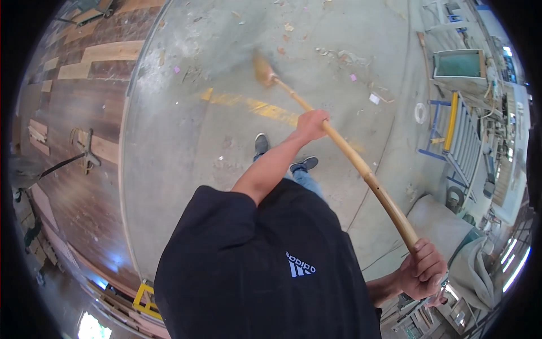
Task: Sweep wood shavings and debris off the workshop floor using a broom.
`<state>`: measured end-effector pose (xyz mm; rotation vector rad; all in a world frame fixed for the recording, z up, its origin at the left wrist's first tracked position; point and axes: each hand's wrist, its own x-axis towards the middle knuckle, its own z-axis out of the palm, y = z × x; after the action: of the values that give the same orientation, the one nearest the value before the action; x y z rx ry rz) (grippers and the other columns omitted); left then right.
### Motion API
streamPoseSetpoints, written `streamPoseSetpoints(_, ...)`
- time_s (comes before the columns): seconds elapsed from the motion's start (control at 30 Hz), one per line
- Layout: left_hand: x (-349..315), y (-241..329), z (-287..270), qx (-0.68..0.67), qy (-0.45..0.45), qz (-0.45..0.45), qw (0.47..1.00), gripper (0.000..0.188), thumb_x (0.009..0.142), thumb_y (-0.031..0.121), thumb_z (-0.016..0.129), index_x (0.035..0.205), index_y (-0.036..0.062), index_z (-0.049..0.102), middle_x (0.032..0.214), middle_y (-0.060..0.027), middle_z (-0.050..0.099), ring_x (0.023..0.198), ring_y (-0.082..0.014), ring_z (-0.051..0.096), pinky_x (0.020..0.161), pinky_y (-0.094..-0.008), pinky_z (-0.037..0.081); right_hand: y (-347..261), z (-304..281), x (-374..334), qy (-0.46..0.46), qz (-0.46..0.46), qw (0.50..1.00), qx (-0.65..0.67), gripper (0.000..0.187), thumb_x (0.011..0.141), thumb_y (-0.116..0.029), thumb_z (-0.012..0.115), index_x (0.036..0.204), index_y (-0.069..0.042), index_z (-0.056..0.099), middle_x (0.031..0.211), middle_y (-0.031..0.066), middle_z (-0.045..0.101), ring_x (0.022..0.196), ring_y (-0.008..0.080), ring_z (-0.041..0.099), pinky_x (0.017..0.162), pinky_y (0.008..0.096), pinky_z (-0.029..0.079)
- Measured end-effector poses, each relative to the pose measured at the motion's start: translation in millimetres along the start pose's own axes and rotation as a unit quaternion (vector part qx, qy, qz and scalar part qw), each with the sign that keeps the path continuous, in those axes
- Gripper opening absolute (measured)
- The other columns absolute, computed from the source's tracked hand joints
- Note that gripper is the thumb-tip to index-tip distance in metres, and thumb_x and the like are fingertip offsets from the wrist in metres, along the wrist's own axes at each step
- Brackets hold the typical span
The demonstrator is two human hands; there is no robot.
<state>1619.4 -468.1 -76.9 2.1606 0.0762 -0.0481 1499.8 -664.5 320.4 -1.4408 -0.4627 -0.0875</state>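
Slanting forward-left from the closed right hand [423, 270], the broom [355, 158] is also gripped by the left hand [312, 125], nearer its head [263, 70].

Hands [311, 125] [423, 270] gripping broom [370, 179], grey floor [180, 141]

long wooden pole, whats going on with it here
The person's left hand grips a long wooden pole, apparently a broom's, partway along; the right hand grips it toward the near end. Its blurred head is just past the faded yellow stripe on the concrete floor.
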Motion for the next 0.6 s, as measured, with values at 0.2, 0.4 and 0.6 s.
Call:
streamPoseSetpoints(0.2,73,66,42,-0.037,-0.015,0.117,0.992,0.019,0.065,0.026,0.07,0.078,0.0162,0.06,0.076,-0.0062,0.062,0.076,-0.0299,0.063,0.063,-0.0419,0.05,-13,10,6,0.032,-0.085,0.984,-0.154,0.03,0.083,-0.023,0.044,0.057,-0.014,0.033,0.048,0.0005,0.033,0.048,0.015,0.032,0.06,0.0346,0.036)
streamPoseSetpoints(0.4,-4,177,-3,-0.021,-0.094,0.198,0.975,0.015,0.066,0.02,0.069,0.074,0.0098,0.062,0.073,-0.011,0.063,0.071,-0.0326,0.063,0.059,-0.044,0.05,-146,-17,4,0.152,-0.261,0.953,0.018,0.039,0.091,-0.026,0.042,0.053,-0.017,0.036,0.045,-0.0051,0.034,0.035,0.0085,0.032,0.04,0.0256,0.033)
streamPoseSetpoints(0.6,-100,150,-105,0.044,-0.279,-0.038,0.958,0.016,0.069,0.018,0.068,0.074,0.0041,0.064,0.075,-0.0162,0.065,0.075,-0.0359,0.064,0.067,-0.0461,0.052,-129,-101,33,0.218,-0.141,0.95,-0.175,0.033,0.088,-0.019,0.043,0.057,-0.009,0.041,0.046,0.0,0.035,0.039,0.012,0.034,0.04,0.0294,0.032)
